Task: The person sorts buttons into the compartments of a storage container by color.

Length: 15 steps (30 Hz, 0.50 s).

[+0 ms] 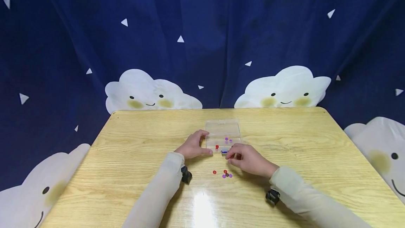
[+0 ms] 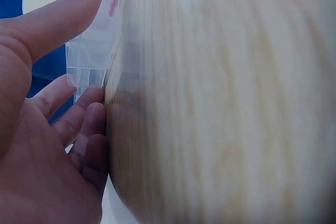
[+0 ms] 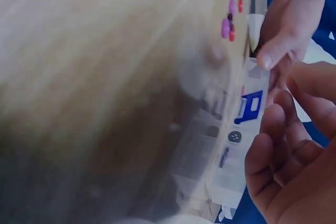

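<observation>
A clear plastic compartment box (image 1: pixel 221 140) lies on the table with its lid (image 1: pixel 222 128) folded back. My left hand (image 1: pixel 195 146) grips the box's left end, thumb (image 2: pixel 84 14) at the front and fingers behind. Purple buttons (image 1: pixel 226 139) and red buttons (image 1: pixel 217 147) sit in separate compartments. A blue frame-shaped piece (image 3: pixel 249 107) and a dark button with holes (image 3: pixel 234 137) show at the box too. My right hand (image 1: pixel 248 158) is at the front edge with curled fingers; whether something small is between its fingertips is hidden.
In front of the box several loose buttons lie on the wooden table (image 1: pixel 142 133): red (image 1: pixel 214 172), purple (image 1: pixel 230 176) and a dark one (image 1: pixel 227 175). A dark blue curtain (image 1: pixel 202 27) with clouds hangs behind the table.
</observation>
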Tool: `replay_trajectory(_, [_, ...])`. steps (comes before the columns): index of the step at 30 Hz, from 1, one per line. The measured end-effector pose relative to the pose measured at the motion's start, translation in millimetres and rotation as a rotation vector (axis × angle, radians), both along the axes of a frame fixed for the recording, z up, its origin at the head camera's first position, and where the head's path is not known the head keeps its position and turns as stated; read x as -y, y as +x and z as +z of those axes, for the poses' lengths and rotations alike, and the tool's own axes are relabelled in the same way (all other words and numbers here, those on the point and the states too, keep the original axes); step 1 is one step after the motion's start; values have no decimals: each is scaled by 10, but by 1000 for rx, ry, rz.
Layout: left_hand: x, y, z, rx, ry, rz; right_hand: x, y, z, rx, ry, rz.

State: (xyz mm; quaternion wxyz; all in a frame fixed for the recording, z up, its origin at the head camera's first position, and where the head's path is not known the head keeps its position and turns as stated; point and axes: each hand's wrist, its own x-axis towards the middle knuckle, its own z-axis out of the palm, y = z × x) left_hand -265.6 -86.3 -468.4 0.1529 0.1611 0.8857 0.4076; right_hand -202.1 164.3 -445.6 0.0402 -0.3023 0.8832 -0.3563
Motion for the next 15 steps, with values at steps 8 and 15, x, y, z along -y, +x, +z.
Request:
replay_trajectory(8, [2,1,15,4,-5,1,12,24,-70,2,83,74])
replay_trajectory(15, [-4,4,3,9,-6,5,33,17,-81,6,108,97])
